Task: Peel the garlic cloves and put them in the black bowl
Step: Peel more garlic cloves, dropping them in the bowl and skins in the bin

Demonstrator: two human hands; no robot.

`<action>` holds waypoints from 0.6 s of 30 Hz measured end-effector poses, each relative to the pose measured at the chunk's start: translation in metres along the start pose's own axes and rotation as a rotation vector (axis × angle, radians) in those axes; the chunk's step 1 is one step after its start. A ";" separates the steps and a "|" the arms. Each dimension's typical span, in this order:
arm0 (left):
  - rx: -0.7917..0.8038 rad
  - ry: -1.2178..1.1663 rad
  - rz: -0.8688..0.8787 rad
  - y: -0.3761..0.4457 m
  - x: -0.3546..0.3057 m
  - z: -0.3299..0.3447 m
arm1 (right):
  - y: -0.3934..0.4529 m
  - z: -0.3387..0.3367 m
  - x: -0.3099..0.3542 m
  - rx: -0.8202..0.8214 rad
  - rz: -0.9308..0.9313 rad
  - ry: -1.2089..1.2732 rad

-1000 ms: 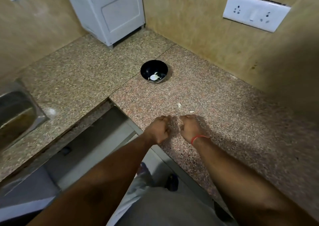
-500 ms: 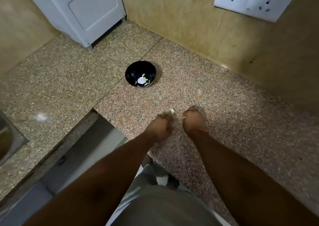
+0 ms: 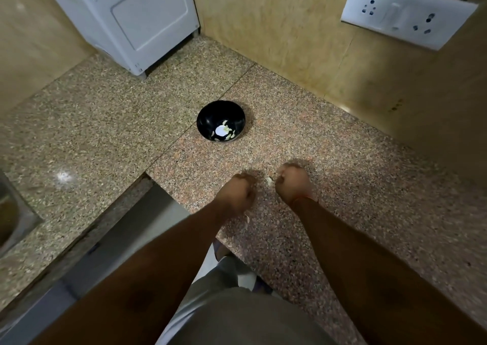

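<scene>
A: What does the room look like from above?

B: A speckled granite surface [image 3: 329, 176] runs into a corner between tan walls. A white appliance [image 3: 126, 15] stands at the back left, a white socket plate [image 3: 405, 12] is on the right-hand wall, and the edge of a steel sink [image 3: 11, 213] is cut off at the left border. A seam crosses the stone near the bowl, and an open gap shows below the surface's front edge.

A: And the black bowl?

B: The black bowl [image 3: 221, 121] sits upright on the surface, well beyond the hands. Pale peeled cloves [image 3: 228, 133] lie at its bottom around a bright white glare spot.

A: The hands?

B: Both are clenched low over the surface, a little apart. The left hand [image 3: 235, 194] is curled, but its fingers face away, so I cannot tell whether it holds anything. The right hand [image 3: 292, 186] is curled too, and a small pale garlic piece [image 3: 269, 180] shows right at its fingertips, between the two hands. Whether it is pinched or only lies beside them is unclear.

A: Which way does that piece point?

B: Too small and blurred to give a long axis. A thin pale skin scrap [image 3: 247, 218] lies by the left wrist.
</scene>
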State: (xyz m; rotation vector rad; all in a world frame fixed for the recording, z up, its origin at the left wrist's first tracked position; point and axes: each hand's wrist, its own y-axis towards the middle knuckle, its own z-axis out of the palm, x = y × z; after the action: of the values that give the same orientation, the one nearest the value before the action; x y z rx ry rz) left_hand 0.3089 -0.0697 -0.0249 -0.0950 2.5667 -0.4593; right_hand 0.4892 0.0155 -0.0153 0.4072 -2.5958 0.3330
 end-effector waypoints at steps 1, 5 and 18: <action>0.000 -0.003 -0.014 0.002 0.005 -0.003 | 0.004 0.000 0.006 -0.006 0.006 0.055; -0.033 0.006 -0.050 0.007 0.027 -0.018 | 0.030 -0.002 0.037 -0.029 -0.043 0.209; -0.072 -0.010 -0.120 0.010 0.079 -0.045 | 0.130 0.028 0.142 0.009 -0.214 0.292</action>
State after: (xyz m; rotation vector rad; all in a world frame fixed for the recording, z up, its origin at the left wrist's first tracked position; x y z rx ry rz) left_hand 0.2186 -0.0589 -0.0309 -0.2782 2.5775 -0.4091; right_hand 0.3134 0.0955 0.0110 0.5881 -2.2442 0.3048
